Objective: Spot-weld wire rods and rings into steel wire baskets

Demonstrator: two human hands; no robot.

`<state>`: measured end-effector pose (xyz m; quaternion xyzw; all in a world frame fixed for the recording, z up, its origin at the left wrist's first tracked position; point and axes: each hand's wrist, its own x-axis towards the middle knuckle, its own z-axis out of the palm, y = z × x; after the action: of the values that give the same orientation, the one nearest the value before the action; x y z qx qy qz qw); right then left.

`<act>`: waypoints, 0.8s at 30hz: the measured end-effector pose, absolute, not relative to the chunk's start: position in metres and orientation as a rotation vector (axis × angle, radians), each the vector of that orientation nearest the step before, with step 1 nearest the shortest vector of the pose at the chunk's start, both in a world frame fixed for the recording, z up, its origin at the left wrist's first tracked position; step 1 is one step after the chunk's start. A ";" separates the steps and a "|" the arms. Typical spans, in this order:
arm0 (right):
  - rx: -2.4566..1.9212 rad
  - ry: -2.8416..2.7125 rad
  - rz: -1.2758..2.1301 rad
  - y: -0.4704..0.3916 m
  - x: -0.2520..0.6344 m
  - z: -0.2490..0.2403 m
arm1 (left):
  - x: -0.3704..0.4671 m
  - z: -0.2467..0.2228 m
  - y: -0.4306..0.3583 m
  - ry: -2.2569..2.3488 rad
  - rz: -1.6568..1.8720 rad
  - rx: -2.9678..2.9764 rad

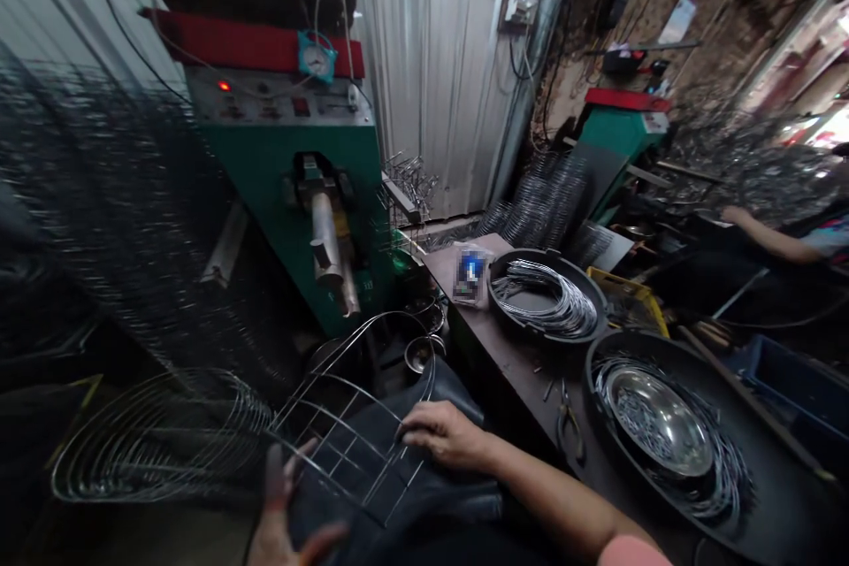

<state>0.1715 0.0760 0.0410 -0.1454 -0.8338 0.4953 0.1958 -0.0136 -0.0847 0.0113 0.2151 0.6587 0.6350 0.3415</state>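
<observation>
A wire rack (355,429) with a curved rim and a grid of thin rods lies over the dark apron on my lap. My right hand (443,435) has its fingers curled round the right side of this rack. At the rack's left side is my left hand (285,504), blurred, with thumb and fingers spread apart. A stack of round wire frames (159,438) stands to the left, close to the rack's left end. In front is a green machine (265,186) with a metal electrode arm (325,239), a blue-rimmed gauge and a lit red lamp.
To the right, a table (487,340) bears a round tray of wire rings (544,301), pliers (569,429) and a larger tray (762,495) holding a steel bowl (660,420). Small metal bowls (424,354) sit beyond my lap. Another person's arm (776,239) shows at far right.
</observation>
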 end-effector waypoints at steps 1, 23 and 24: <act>-0.403 -2.322 1.429 0.078 0.167 0.047 | -0.009 0.002 -0.089 1.777 1.619 0.727; -0.970 -1.740 2.089 0.094 0.142 0.078 | 0.032 -0.074 -0.078 1.970 1.393 1.768; -0.972 -1.741 2.081 0.093 0.142 0.078 | 0.035 -0.072 -0.076 1.968 1.401 1.685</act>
<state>0.1416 0.0928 0.0780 -0.3344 -0.5989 0.7161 0.1293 0.0346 -0.0762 -0.0722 0.5693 0.6649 0.4734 0.0982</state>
